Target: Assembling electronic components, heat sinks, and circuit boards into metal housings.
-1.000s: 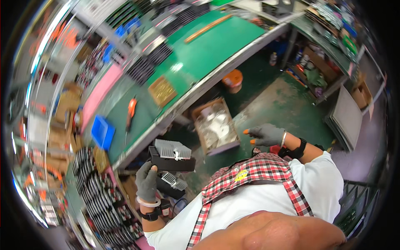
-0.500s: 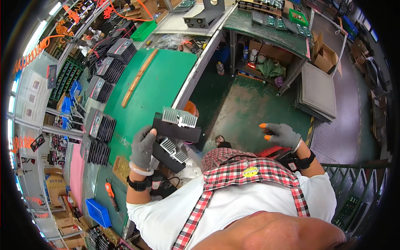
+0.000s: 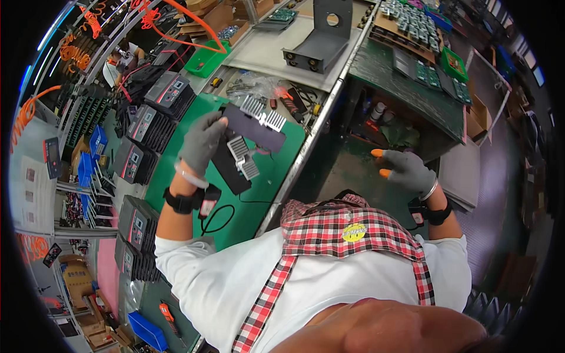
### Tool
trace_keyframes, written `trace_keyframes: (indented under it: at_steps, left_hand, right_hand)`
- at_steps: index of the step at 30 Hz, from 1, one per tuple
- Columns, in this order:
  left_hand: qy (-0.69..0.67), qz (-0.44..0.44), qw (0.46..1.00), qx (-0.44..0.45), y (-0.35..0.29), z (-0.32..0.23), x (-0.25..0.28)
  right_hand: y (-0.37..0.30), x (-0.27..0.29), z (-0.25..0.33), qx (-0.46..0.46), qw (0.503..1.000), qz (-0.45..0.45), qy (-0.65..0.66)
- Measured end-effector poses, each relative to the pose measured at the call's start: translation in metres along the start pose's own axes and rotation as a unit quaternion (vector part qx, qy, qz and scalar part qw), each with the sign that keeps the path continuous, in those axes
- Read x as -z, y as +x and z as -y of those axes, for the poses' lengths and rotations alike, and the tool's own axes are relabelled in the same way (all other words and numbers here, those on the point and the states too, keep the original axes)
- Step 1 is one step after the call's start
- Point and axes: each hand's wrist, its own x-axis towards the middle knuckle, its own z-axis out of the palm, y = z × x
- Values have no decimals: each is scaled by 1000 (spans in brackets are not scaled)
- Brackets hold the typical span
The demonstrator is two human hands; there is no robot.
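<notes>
My left hand (image 3: 203, 141), in a grey glove with one bare fingertip showing, grips two black plates over the green work surface (image 3: 268, 182). Bright finned metal heat sinks (image 3: 263, 113) sit on the upper black plate (image 3: 250, 128). The lower black plate (image 3: 225, 169) slants below it and carries smaller finned heat sinks (image 3: 242, 157). How the fingers wrap the plates' edges is partly hidden. Off to the right, over the floor, my right hand (image 3: 409, 172) wears a grey glove with orange fingertips. Its fingers are apart and hold nothing.
Stacks of black-and-grey device housings (image 3: 136, 160) line the bench's left side. At the far end lie a green tray (image 3: 206, 59), plastic bags and tools, and a dark metal bracket (image 3: 321, 50). A dark green table (image 3: 406, 88) with circuit boards stands at right. A black cable (image 3: 220, 219) hangs near my left wrist.
My left hand has carried the plates and heat sinks forward, from the bench's near edge to over the green surface. My right hand stays apart and empty. The view has shifted.
</notes>
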Motion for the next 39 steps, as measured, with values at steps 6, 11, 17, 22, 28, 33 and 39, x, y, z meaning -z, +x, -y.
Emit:
trace_keyframes:
  at_steps: [6, 11, 17, 22, 28, 33, 39]
  left_hand:
    - [-3, 11, 996, 83, 151, 76, -13]
    - [29, -41, 987, 151, 268, 130, -41]
    - [140, -32, 981, 133, 391, 154, -68]
    - [-80, 27, 979, 186, 470, 190, -84]
    - [-141, 65, 958, 240, 523, 239, -102]
    - [309, 100, 943, 69, 548, 288, -107]
    - [364, 43, 930, -20, 566, 329, -98]
  right_hand:
    - [140, 71, -55, 33, 998, 49, -31]
    - [302, 143, -131, 69, 987, 146, 7]
    - [486, 178, -197, 164, 967, 193, -2]
    - [614, 139, -206, 132, 972, 191, 21]
    - [688, 46, -202, 41, 979, 193, 60]
    - [720, -4, -212, 24, 982, 186, 24]
    - [738, -35, -221, -6, 987, 138, 85]
